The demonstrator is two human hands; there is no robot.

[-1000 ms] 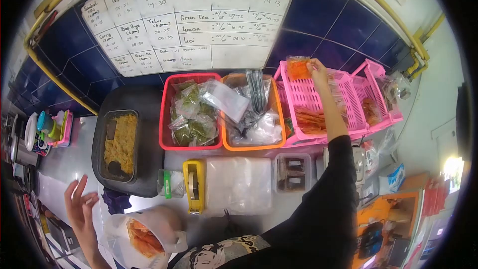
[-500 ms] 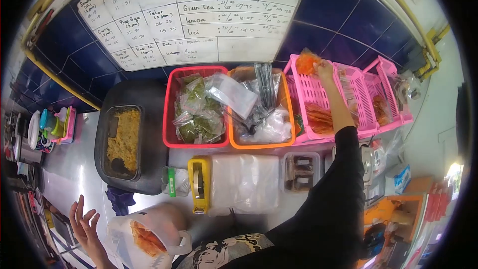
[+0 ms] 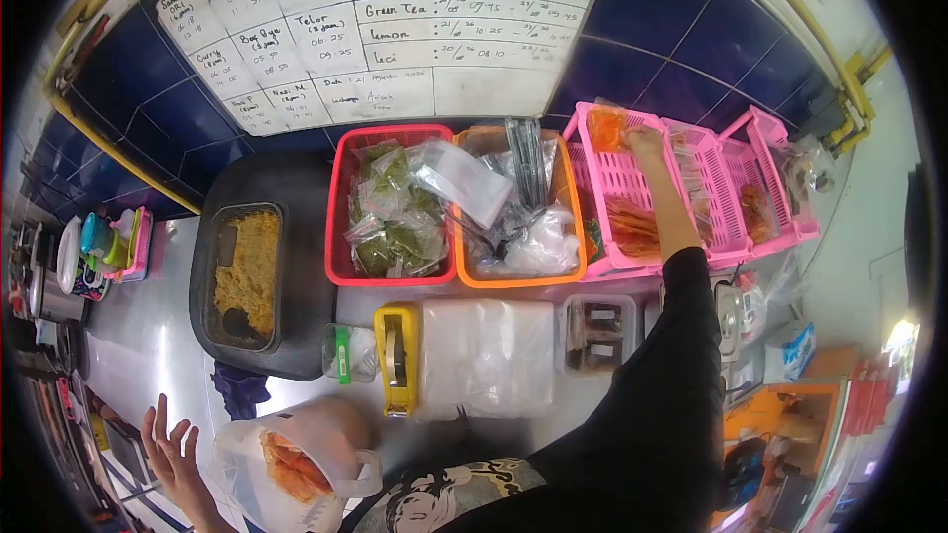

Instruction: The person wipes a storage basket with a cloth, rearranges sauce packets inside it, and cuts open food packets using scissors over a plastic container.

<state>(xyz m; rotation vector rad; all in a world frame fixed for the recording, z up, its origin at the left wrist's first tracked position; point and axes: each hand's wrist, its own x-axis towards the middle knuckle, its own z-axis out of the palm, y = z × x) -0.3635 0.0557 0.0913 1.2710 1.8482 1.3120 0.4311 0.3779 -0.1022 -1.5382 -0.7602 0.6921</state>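
Note:
My right hand (image 3: 644, 144) reaches to the upper left of the pink basket (image 3: 637, 176). Its closed fingers grip the edge of a flat plastic packet of something orange (image 3: 604, 128). Similar orange-red packets (image 3: 632, 227) lie stacked lower in that basket. At the lower left my left hand (image 3: 176, 469) is raised, fingers spread, holding nothing. Beside it a translucent plastic jug (image 3: 341, 424) is tilted, and more orange-red packets (image 3: 294, 467) show inside.
A red bin (image 3: 339, 259) holds packets of green leaves; an orange bin (image 3: 523, 279) holds plastic bags. In front are a yellow tape dispenser (image 3: 397, 400), a stack of clear bags (image 3: 489, 355) and a lidded container (image 3: 599, 331). Left stands a black tub (image 3: 212, 355) of yellowish food.
The orange packet now lies flatter and more upright at the basket's upper left corner, still in my right hand. My left hand stays almost in place. The view has shifted slightly.

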